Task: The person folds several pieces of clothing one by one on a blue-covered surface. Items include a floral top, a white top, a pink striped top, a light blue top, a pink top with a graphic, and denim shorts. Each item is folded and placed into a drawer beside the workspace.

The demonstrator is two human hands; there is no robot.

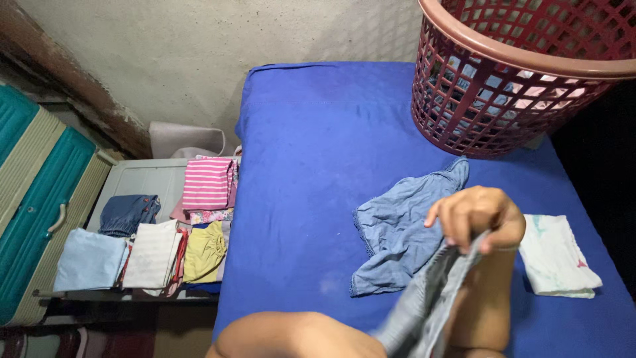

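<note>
Right hand (478, 217) pinches grey cloth (424, 305) above blue garment (397, 229).

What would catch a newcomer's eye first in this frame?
Probably the bright blue bed sheet filling the middle, with the red lattice laundry basket of clothes at its far right corner. In the foreground a hand pinches a grey garment above a crumpled blue denim piece. Left of the bed, folded clothes lie in stacks on a low grey surface.
</note>
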